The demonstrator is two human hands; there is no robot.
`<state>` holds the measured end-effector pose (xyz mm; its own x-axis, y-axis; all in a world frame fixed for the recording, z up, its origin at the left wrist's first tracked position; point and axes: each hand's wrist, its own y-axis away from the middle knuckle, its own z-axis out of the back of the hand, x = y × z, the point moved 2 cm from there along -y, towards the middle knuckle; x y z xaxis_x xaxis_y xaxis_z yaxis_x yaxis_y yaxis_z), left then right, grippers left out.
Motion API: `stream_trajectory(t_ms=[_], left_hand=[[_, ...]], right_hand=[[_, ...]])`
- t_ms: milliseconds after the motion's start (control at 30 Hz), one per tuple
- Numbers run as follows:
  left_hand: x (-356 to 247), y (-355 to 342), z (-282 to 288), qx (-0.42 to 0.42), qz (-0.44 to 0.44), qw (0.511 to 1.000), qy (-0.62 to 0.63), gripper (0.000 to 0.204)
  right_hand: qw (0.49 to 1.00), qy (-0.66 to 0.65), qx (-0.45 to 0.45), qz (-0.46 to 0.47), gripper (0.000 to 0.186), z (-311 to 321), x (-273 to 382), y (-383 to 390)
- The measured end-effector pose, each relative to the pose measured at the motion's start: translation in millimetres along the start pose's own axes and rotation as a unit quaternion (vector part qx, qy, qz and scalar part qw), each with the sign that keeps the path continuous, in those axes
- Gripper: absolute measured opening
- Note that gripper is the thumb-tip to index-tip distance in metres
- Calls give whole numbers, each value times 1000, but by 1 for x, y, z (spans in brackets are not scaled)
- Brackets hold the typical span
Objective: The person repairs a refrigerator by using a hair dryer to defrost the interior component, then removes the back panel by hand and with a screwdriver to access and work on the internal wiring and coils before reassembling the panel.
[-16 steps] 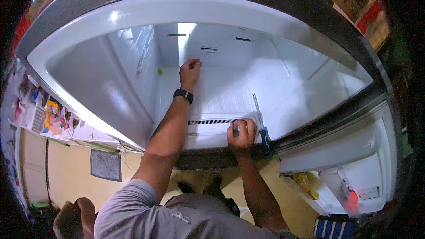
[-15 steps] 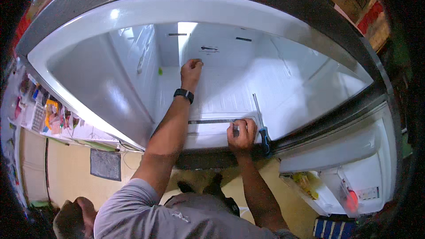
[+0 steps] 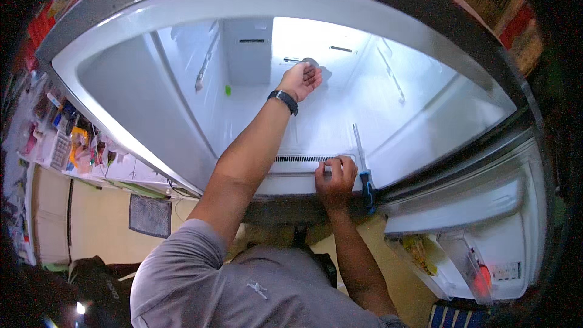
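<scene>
My left hand point(image 3: 302, 80), with a dark watch point(image 3: 284, 101) at the wrist, reaches deep into the white fridge compartment. Its palm is turned up, its fingers are loosely bent and a little apart, and nothing shows in them. They are close to a small slotted fitting point(image 3: 293, 59) on the back wall; whether they touch it I cannot tell. My right hand point(image 3: 337, 177) rests on the compartment's front sill beside a dark slotted vent point(image 3: 303, 158). Its fingers are curled, and what they close on is hidden. Just right of it leans a screwdriver point(image 3: 367, 188) with a black and blue handle.
An open door point(image 3: 452, 203) with bins of small items hangs at the lower right. Narrow slots mark the back wall, and ribbed rails point(image 3: 208, 58) line the sides. A cluttered shelf point(image 3: 115, 173) runs along the left, above a grey mat point(image 3: 150, 215) on the floor.
My left hand has moved right along the back wall and turned its palm up. A bright light patch now covers more of that wall. My right hand and the screwdriver stay in place.
</scene>
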<state>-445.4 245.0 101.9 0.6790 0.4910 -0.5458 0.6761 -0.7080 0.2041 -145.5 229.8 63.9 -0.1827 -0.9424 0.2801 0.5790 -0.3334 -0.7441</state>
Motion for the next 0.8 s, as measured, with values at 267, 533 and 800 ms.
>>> stream_trajectory(t_ms=[267, 533, 800], left_hand=[[11, 4, -5, -59, -66, 994, -61, 26], [-24, 33, 9, -72, -138, 988, 1, 15], [-118, 89, -22, -217, -619, 516, -551, 40]], right_hand=[[1000, -9, -13, 10, 17, -2, -3, 2], [999, -40, 15, 10, 22, -3, -4, 1], [998, -36, 50, -35, 34, 4, 0, -6]])
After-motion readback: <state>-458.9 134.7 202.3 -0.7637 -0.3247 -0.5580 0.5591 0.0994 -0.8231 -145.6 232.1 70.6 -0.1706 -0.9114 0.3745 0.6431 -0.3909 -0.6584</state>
